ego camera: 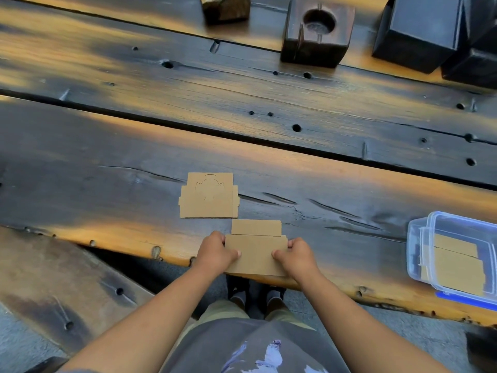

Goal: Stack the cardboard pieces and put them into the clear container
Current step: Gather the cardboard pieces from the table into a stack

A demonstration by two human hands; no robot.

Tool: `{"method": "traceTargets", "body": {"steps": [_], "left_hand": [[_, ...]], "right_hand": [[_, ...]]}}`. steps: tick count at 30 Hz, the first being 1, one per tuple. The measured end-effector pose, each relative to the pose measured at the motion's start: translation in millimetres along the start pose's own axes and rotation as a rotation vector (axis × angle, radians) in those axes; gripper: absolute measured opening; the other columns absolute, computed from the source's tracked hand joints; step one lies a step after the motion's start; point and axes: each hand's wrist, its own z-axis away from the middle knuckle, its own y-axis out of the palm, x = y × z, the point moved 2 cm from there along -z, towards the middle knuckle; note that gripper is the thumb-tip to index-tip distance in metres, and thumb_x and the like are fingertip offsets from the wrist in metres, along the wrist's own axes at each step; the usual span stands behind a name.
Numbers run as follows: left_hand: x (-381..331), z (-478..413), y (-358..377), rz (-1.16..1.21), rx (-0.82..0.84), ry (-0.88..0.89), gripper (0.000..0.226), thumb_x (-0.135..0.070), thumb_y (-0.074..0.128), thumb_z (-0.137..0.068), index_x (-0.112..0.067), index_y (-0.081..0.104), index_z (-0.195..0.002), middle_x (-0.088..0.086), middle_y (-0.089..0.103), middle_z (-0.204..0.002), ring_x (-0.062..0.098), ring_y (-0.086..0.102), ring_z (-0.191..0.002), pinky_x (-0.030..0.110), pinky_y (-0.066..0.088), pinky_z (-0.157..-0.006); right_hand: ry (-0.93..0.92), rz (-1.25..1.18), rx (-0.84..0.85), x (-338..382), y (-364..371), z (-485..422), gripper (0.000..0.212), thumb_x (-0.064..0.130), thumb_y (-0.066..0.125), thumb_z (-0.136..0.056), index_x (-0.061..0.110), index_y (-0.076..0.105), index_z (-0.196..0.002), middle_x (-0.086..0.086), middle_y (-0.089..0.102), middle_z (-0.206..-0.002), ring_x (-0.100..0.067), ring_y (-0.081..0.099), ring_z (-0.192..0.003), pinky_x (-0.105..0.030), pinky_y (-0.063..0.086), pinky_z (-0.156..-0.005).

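A flat brown cardboard piece (256,251) with a narrower tab at its far end lies at the near edge of the wooden table. My left hand (215,251) grips its left side and my right hand (295,255) grips its right side, thumbs on top. Just beyond it to the left lies a second cardboard stack (208,200) with a cut-out outline on its top face, touched by neither hand. The clear container (419,238) stands at the right edge of the table and holds several cardboard pieces (454,265).
The dark scorched plank table (134,157) has gaps and holes. At the back stand a wooden block (226,8), a dark block with a round recess (317,30) and black boxes (422,30). A bench (53,278) sits lower left. My feet show below the table edge.
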Motion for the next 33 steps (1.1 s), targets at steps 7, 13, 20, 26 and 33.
{"method": "traceTargets", "body": {"steps": [7,13,20,26,33], "left_hand": [[-5.6,2.9,5.1,0.046,-0.015,-0.019,0.039,-0.022,0.080,-0.075,-0.009,0.058,-0.105,0.010,0.065,-0.110,0.026,0.063,-0.098,0.036,0.053,-0.081],[-19.5,7.9,6.0,0.093,-0.032,-0.015,0.045,-0.023,0.080,-0.075,-0.009,0.055,-0.109,0.011,0.061,-0.116,0.027,0.061,-0.104,0.043,0.052,-0.092],[-35.8,13.1,3.7,0.171,-0.114,0.002,0.043,-0.022,0.077,-0.079,-0.011,0.053,-0.112,0.007,0.065,-0.112,0.025,0.063,-0.103,0.036,0.051,-0.086],[-45.5,17.2,-0.2,0.154,-0.204,0.011,0.039,-0.026,0.074,-0.080,-0.011,0.052,-0.109,0.007,0.064,-0.107,0.026,0.062,-0.100,0.038,0.051,-0.087],[-44.0,12.9,-10.8,0.161,-0.233,0.029,0.037,-0.029,0.075,-0.080,-0.013,0.052,-0.105,0.005,0.063,-0.103,0.025,0.062,-0.097,0.037,0.051,-0.083]], "right_hand": [[0.031,-0.011,0.036,-4.7,-8.3,-4.8,0.017,0.027,0.074,-0.074,0.016,0.065,-0.084,-0.004,0.072,-0.090,-0.023,0.068,-0.086,-0.037,0.055,-0.077],[-0.001,-0.036,0.013,-0.6,-24.1,-12.6,0.027,0.027,0.074,-0.076,0.014,0.057,-0.091,-0.005,0.067,-0.098,-0.024,0.063,-0.091,-0.037,0.051,-0.078],[-0.048,-0.039,0.066,10.9,-35.1,-26.7,0.028,0.027,0.072,-0.076,0.010,0.059,-0.095,-0.005,0.070,-0.095,-0.024,0.065,-0.089,-0.037,0.053,-0.079],[-0.128,-0.047,0.083,26.7,-43.6,-31.9,0.027,0.027,0.072,-0.075,0.018,0.048,-0.083,0.002,0.062,-0.086,-0.016,0.058,-0.076,-0.032,0.044,-0.064],[-0.191,0.032,0.065,50.0,-47.5,-32.4,0.032,0.027,0.069,-0.077,0.026,0.037,-0.073,0.009,0.053,-0.077,-0.012,0.052,-0.071,-0.031,0.037,-0.056]]}}
